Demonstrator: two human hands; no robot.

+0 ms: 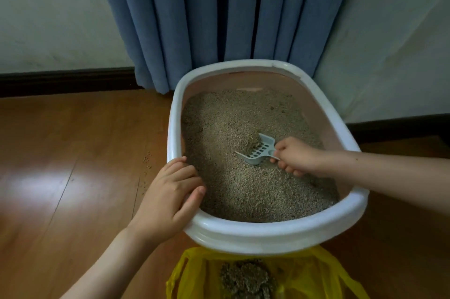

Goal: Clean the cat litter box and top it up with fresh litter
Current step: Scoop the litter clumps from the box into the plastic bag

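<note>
Nearest the camera, below both grips, a yellow bag (304, 272) lies open on the floor, holding clumped waste (246, 279). The left hand (168, 199) rests curled over the near-left rim of the litter box (267, 237), steadying it. Beyond it, to its right, the right hand (295, 156) grips the scoop (259, 150) by its handle, blade dug into the litter (243, 189), a clump against it. Judgement: sifting is in hand; next calls for lifting, shaking and tipping into the bag. A curtain (219, 11) hangs behind.
</note>
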